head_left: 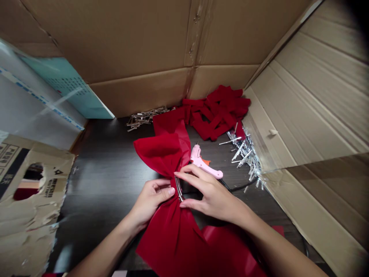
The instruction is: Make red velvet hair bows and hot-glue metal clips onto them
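Note:
A large red fabric bow (170, 227) spans the middle of the view, pinched together at its centre. My left hand (155, 198) grips the gathered centre from the left, thumb on top. With fingertips and thumb, my right hand (201, 188) holds the two ends of a silver metal hair clip (178, 188) against the bow's centre. Whether the clip is fastened there I cannot tell. Just beyond my right hand lies a pink glue gun (203, 161) with an orange trigger.
Behind the bow are a heap of red fabric strips (221, 111) and a pile of metal clips (144, 117). White sticks (245, 152) lie on plastic at the right. Cardboard walls (138, 42) surround the dark table (100, 161); a black cord (242, 187) runs right.

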`<act>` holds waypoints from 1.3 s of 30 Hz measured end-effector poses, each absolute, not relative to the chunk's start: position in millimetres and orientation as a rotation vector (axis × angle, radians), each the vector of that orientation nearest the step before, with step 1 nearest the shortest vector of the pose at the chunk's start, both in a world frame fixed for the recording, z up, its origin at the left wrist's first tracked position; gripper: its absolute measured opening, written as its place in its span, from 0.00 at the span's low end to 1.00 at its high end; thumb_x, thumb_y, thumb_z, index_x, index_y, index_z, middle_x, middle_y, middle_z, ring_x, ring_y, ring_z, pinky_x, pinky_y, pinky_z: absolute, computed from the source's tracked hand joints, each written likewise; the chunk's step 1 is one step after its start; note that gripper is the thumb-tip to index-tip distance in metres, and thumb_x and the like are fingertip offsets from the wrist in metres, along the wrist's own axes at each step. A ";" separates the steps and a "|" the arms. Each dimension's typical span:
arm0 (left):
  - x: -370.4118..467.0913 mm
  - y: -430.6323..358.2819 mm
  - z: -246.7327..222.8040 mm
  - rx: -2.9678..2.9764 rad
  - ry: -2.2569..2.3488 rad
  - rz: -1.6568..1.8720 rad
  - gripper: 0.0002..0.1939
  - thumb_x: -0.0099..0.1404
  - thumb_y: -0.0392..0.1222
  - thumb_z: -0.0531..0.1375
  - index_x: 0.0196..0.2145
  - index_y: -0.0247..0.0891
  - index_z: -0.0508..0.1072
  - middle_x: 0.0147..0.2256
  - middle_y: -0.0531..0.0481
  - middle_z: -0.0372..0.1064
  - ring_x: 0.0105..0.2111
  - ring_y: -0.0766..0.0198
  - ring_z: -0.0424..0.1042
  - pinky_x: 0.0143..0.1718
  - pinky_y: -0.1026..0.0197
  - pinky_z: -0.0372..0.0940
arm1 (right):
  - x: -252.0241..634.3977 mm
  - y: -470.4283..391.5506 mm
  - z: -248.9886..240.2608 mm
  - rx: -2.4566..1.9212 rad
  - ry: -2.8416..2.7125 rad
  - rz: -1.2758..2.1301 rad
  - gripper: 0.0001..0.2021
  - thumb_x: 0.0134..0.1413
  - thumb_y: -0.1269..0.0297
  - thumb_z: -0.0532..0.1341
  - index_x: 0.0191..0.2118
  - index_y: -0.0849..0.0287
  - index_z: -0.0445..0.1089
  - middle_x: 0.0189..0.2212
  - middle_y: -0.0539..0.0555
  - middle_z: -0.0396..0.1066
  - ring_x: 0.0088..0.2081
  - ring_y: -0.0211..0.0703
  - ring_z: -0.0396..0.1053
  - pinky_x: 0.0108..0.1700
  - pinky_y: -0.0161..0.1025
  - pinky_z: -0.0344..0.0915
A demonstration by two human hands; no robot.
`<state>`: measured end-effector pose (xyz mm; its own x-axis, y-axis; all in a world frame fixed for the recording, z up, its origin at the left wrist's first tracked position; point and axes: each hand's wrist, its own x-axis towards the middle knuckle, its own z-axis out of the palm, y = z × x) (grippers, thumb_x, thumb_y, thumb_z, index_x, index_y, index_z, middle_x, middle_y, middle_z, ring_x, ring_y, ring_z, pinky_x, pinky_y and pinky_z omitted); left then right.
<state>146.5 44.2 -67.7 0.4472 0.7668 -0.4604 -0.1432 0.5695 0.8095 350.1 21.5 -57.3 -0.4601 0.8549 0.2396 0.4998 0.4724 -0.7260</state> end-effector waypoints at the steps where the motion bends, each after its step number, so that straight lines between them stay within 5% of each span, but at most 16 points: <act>1: 146.6 44.2 -67.6 0.777 0.938 0.629 0.18 0.51 0.45 0.71 0.39 0.33 0.80 0.35 0.44 0.79 0.31 0.60 0.76 0.38 0.61 0.68 | 350.0 21.4 -57.2 -1.117 -2.123 0.778 0.32 0.51 0.61 0.69 0.61 0.55 0.61 0.52 0.59 0.65 0.52 0.50 0.65 0.54 0.49 0.66; 14: 146.2 41.1 -69.6 0.872 0.908 0.576 0.16 0.58 0.46 0.67 0.41 0.34 0.80 0.41 0.42 0.79 0.39 0.56 0.76 0.45 0.59 0.66 | 347.1 21.4 -61.8 -1.185 -2.089 0.896 0.30 0.44 0.67 0.73 0.54 0.60 0.64 0.40 0.56 0.70 0.43 0.47 0.68 0.46 0.45 0.67; 28: 146.2 40.8 -67.6 0.754 0.874 0.538 0.15 0.54 0.43 0.69 0.38 0.33 0.80 0.34 0.43 0.79 0.36 0.56 0.77 0.43 0.59 0.67 | 341.1 19.5 -64.6 -1.265 -2.097 0.921 0.29 0.43 0.66 0.74 0.51 0.59 0.66 0.34 0.52 0.68 0.37 0.45 0.67 0.40 0.42 0.65; 39: 145.4 44.7 -65.4 0.697 0.779 0.544 0.15 0.55 0.42 0.69 0.39 0.33 0.80 0.36 0.43 0.78 0.32 0.62 0.75 0.38 0.64 0.67 | 347.6 19.8 -53.0 -1.136 -1.940 1.051 0.41 0.40 0.61 0.75 0.61 0.55 0.58 0.37 0.50 0.67 0.36 0.41 0.67 0.42 0.39 0.67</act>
